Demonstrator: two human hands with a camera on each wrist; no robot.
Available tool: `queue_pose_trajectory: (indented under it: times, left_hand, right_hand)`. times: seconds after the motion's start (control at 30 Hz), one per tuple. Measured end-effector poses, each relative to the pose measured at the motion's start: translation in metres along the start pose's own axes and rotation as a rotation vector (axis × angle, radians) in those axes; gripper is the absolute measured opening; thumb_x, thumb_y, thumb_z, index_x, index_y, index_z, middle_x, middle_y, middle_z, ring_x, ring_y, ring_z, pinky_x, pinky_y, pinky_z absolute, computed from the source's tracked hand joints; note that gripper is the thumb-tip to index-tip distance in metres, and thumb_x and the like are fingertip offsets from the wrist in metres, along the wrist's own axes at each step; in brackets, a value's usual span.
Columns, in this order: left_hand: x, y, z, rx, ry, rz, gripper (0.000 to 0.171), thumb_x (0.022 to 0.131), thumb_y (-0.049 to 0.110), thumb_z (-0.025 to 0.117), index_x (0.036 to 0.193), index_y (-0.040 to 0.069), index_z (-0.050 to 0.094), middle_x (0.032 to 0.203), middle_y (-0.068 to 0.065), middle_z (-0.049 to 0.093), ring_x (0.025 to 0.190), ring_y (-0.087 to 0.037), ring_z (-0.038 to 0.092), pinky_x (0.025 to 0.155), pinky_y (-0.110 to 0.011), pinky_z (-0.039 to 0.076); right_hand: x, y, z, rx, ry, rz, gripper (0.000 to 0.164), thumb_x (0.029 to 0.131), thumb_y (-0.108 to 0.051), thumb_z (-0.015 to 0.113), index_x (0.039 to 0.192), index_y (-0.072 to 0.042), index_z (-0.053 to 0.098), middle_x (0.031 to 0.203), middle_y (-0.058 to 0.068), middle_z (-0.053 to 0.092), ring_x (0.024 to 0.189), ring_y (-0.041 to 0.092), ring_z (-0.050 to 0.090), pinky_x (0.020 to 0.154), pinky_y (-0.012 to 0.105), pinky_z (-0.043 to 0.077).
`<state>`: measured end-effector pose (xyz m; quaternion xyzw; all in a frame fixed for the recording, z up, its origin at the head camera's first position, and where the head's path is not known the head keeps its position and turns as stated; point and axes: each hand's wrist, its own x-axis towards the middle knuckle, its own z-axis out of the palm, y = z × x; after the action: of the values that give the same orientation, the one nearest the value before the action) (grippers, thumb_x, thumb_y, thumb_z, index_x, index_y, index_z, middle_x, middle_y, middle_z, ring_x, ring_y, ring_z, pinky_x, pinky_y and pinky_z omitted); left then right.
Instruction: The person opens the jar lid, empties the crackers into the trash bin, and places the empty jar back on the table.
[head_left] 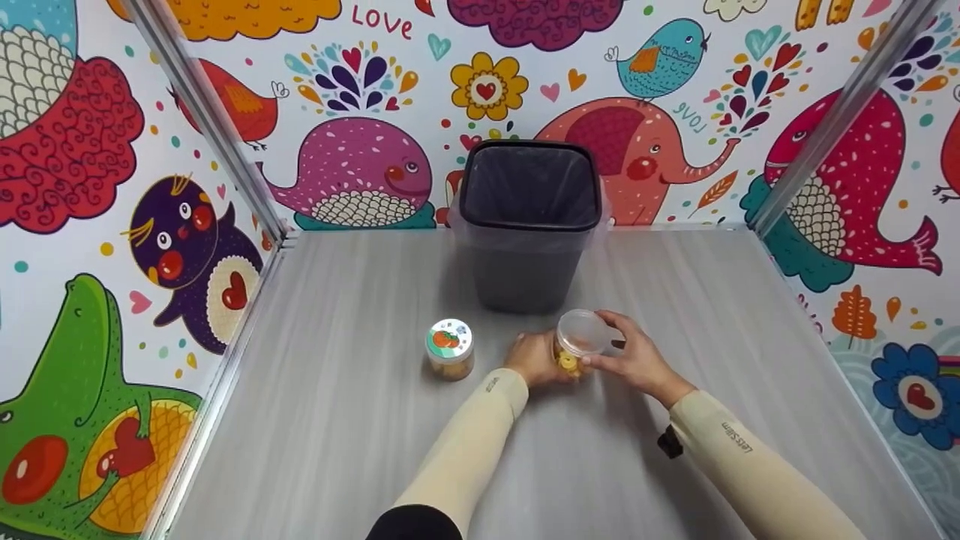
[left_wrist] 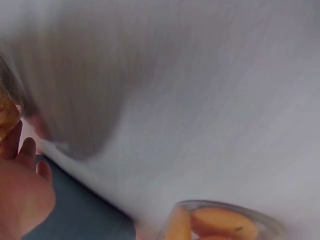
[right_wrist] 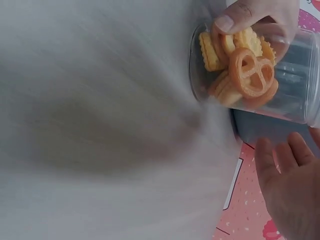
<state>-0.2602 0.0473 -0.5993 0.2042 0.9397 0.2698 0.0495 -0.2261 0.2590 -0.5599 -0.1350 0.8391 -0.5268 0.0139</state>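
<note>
A clear plastic jar of biscuits point(head_left: 568, 364), some pretzel-shaped, stands tilted just in front of the bin. My left hand point(head_left: 534, 358) grips its lower side; the right wrist view shows the thumb across the biscuits point(right_wrist: 252, 72). Around the jar's translucent top point(head_left: 581, 332) my right hand point(head_left: 637, 358) holds on with thumb and forefinger. Its other fingers point(right_wrist: 285, 155) extend below the jar in the right wrist view. Whether the top is a loose lid cannot be told. Left of the hands, a second biscuit jar point(head_left: 450, 351) stands upright under a printed lid.
A dark grey bin point(head_left: 525, 270) with a liner stands at the back of the grey table point(head_left: 337, 420). Cartoon-printed walls point(head_left: 360, 165) rise on the left, back and right, with metal posts point(head_left: 206, 112) at the corners.
</note>
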Motion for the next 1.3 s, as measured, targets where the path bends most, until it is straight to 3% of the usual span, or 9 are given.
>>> queue_pose_trajectory:
  times: [0.23, 0.37, 0.5, 0.8, 0.93, 1.07, 1.3]
  left_hand:
    - [0.000, 0.000, 0.000, -0.006, -0.020, -0.018, 0.069, 0.057, 0.049, 0.094, 0.114, 0.021, 0.068, 0.100, 0.011, 0.071, 0.096, -0.011, 0.064, 0.100, -0.030, 0.041]
    - [0.003, 0.003, 0.000, 0.002, -0.028, -0.022, 0.069, 0.057, 0.049, 0.094, 0.114, 0.022, 0.068, 0.100, 0.012, 0.071, 0.095, -0.010, 0.063, 0.100, -0.029, 0.040]
    - [0.003, 0.002, 0.002, -0.002, -0.022, -0.014, 0.068, 0.057, 0.049, 0.094, 0.113, 0.022, 0.068, 0.100, 0.012, 0.071, 0.096, -0.011, 0.064, 0.100, -0.029, 0.041]
    - [0.000, -0.001, 0.002, 0.016, 0.002, 0.004, 0.070, 0.059, 0.049, 0.092, 0.117, 0.019, 0.067, 0.103, 0.008, 0.072, 0.098, -0.013, 0.065, 0.099, -0.032, 0.042]
    - [-0.001, -0.001, 0.001, 0.016, 0.006, 0.000, 0.070, 0.060, 0.050, 0.092, 0.118, 0.019, 0.067, 0.104, 0.008, 0.072, 0.098, -0.014, 0.066, 0.098, -0.032, 0.043]
    - [-0.001, -0.001, 0.002, 0.006, 0.004, -0.003, 0.069, 0.060, 0.050, 0.092, 0.117, 0.021, 0.067, 0.103, 0.010, 0.072, 0.097, -0.012, 0.065, 0.099, -0.031, 0.042]
    - [0.000, -0.002, 0.003, -0.018, 0.007, -0.021, 0.070, 0.055, 0.050, 0.094, 0.114, 0.022, 0.068, 0.100, 0.011, 0.071, 0.097, -0.013, 0.064, 0.095, -0.029, 0.045]
  right_hand:
    - [0.025, -0.004, -0.031, -0.071, -0.307, -0.030, 0.080, 0.080, -0.016, 0.085, 0.148, -0.004, 0.044, 0.149, 0.019, 0.043, 0.135, 0.043, 0.037, 0.100, 0.066, 0.037]
    - [0.033, -0.009, -0.043, -0.104, -0.403, -0.019, 0.082, 0.081, -0.018, 0.084, 0.150, -0.007, 0.042, 0.152, 0.019, 0.039, 0.138, 0.044, 0.033, 0.102, 0.068, 0.034]
    - [0.028, -0.008, -0.041, -0.094, -0.376, -0.020, 0.084, 0.080, -0.018, 0.085, 0.151, -0.008, 0.041, 0.153, 0.017, 0.038, 0.139, 0.043, 0.032, 0.102, 0.067, 0.034]
    - [0.002, -0.004, -0.002, 0.014, -0.052, 0.018, 0.084, 0.078, -0.017, 0.087, 0.147, 0.000, 0.042, 0.147, 0.022, 0.041, 0.136, 0.037, 0.036, 0.105, 0.063, 0.033]
    - [-0.002, -0.002, 0.007, 0.025, 0.013, 0.022, 0.083, 0.078, -0.019, 0.087, 0.147, -0.002, 0.043, 0.146, 0.022, 0.041, 0.134, 0.036, 0.038, 0.104, 0.063, 0.034]
    - [0.001, 0.000, -0.001, -0.007, -0.055, 0.028, 0.083, 0.080, -0.022, 0.086, 0.149, -0.006, 0.043, 0.148, 0.022, 0.040, 0.136, 0.037, 0.036, 0.103, 0.064, 0.035]
    - [0.025, -0.004, -0.033, -0.067, -0.338, 0.014, 0.081, 0.082, -0.020, 0.083, 0.151, -0.010, 0.042, 0.153, 0.019, 0.038, 0.139, 0.042, 0.031, 0.103, 0.069, 0.030]
